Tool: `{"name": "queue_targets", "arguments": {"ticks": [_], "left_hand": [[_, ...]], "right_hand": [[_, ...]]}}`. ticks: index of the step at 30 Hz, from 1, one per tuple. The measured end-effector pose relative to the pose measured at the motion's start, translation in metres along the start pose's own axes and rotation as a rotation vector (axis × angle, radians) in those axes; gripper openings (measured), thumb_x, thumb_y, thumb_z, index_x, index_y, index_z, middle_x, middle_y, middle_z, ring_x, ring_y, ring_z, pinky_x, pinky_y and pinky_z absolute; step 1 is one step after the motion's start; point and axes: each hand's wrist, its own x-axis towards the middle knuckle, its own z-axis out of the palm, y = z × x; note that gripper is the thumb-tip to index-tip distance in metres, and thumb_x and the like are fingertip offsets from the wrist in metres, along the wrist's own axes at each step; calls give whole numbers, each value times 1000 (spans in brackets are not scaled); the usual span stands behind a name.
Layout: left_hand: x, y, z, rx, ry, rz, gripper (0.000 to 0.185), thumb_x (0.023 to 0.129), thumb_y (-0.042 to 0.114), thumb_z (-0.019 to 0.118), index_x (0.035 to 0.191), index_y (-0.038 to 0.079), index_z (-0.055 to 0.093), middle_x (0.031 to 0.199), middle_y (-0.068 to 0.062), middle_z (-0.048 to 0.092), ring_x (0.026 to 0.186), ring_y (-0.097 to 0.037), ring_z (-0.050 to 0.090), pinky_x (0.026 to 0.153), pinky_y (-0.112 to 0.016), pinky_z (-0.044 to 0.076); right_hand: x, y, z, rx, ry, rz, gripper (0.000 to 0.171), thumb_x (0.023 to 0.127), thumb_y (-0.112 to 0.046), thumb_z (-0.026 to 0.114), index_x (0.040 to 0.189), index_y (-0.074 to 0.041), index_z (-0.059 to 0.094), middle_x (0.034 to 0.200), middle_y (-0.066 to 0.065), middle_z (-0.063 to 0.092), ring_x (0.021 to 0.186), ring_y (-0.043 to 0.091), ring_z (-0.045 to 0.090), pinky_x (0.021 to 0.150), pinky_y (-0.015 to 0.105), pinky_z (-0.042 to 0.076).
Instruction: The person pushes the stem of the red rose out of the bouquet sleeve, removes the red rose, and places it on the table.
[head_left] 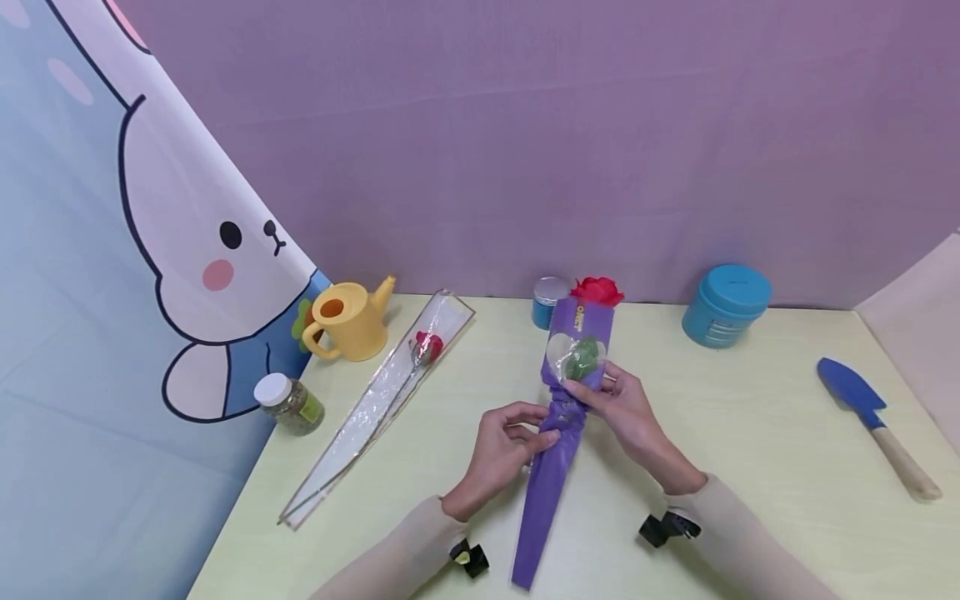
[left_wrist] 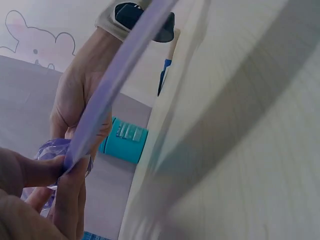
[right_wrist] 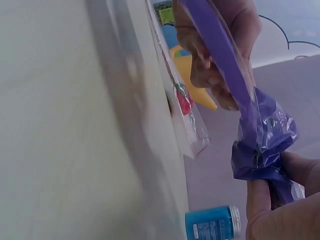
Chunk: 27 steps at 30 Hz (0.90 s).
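Observation:
A red artificial rose [head_left: 597, 290] sticks out of a purple cone-shaped sleeve [head_left: 555, 467] that lies on the pale yellow table [head_left: 750, 433]. My left hand [head_left: 504, 442] pinches the sleeve's bunched, crinkled waist from the left. My right hand [head_left: 619, 402] grips the same bunched part from the right, just below the green leaves behind the clear window. In the left wrist view the purple sleeve [left_wrist: 95, 112] runs between both hands. The right wrist view shows the crumpled purple film [right_wrist: 262, 137] pinched by my right hand's fingers [right_wrist: 265, 205].
A second rose in a clear sleeve [head_left: 382, 392] lies to the left, by a yellow watering can [head_left: 352, 321] and a white-capped jar [head_left: 288, 402]. A small blue jar [head_left: 547, 300] and teal tub [head_left: 726, 304] stand at the back. A blue trowel [head_left: 870, 421] lies right.

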Motion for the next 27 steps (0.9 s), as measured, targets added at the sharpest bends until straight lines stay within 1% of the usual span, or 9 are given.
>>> {"name": "queue_targets", "arguments": {"ticks": [4, 8, 11, 13, 18, 20, 22, 24, 27], "left_hand": [[0, -1, 1, -6, 27, -16, 26, 89, 6, 80, 115, 6, 76, 106, -21, 76, 69, -6, 72, 55, -20, 55], [0, -1, 1, -9, 28, -11, 26, 89, 4, 80, 114, 5, 76, 106, -22, 76, 70, -6, 72, 57, -21, 57], [1, -1, 1, -5, 8, -5, 27, 89, 4, 80, 116, 5, 76, 107, -22, 75, 72, -6, 72, 62, -22, 59], [0, 0, 2, 5, -8, -8, 28, 89, 5, 80, 117, 6, 75, 108, -21, 74, 73, -6, 72, 63, -23, 60], [-5, 0, 1, 48, -50, -57, 33, 88, 7, 82, 120, 9, 72, 109, -18, 73, 72, -6, 70, 60, -21, 58], [-8, -1, 1, 60, -68, -81, 36, 87, 6, 83, 121, 9, 71, 109, -18, 73, 71, -5, 68, 59, -19, 56], [-10, -1, 2, 56, -88, -97, 38, 87, 5, 83, 123, 8, 69, 109, -20, 73, 70, -5, 67, 60, -18, 55], [-10, -2, 2, 53, -107, -104, 41, 87, 4, 83, 125, 6, 68, 108, -24, 72, 70, -4, 66, 62, -17, 54], [-10, -3, 2, 47, -140, -100, 45, 87, 4, 82, 128, 3, 65, 107, -28, 71, 70, -3, 66, 64, -17, 54]], "right_hand": [[-1, 3, 6, -23, -1, -8, 59, 97, -24, 76, 149, -8, 53, 113, -2, 81, 95, 1, 74, 87, 20, 60], [-2, 1, 6, -36, 13, -2, 55, 98, -25, 74, 146, -6, 54, 109, -6, 81, 93, -1, 72, 85, 19, 59], [-3, -4, 4, -20, 33, 5, 51, 101, -23, 71, 144, -3, 55, 105, -12, 80, 93, -2, 71, 84, 19, 60], [-3, -7, 2, -2, 39, 10, 52, 102, -22, 69, 146, -1, 53, 104, -17, 79, 95, -2, 72, 87, 20, 60], [2, -18, -9, 38, 60, 20, 58, 102, -24, 68, 152, -2, 48, 100, -23, 78, 95, -2, 73, 89, 20, 59], [6, -23, -15, 57, 77, 22, 58, 102, -26, 69, 151, -3, 48, 99, -24, 77, 95, -2, 73, 90, 19, 58], [9, -28, -20, 91, 102, 19, 53, 101, -28, 71, 146, -7, 52, 98, -23, 77, 95, -1, 74, 90, 18, 57], [13, -33, -25, 127, 128, 13, 45, 99, -29, 73, 137, -11, 57, 97, -21, 77, 94, -1, 73, 90, 17, 57], [17, -39, -28, 171, 153, 9, 35, 97, -28, 76, 125, -16, 59, 95, -18, 77, 91, 0, 73, 89, 17, 58]]}}
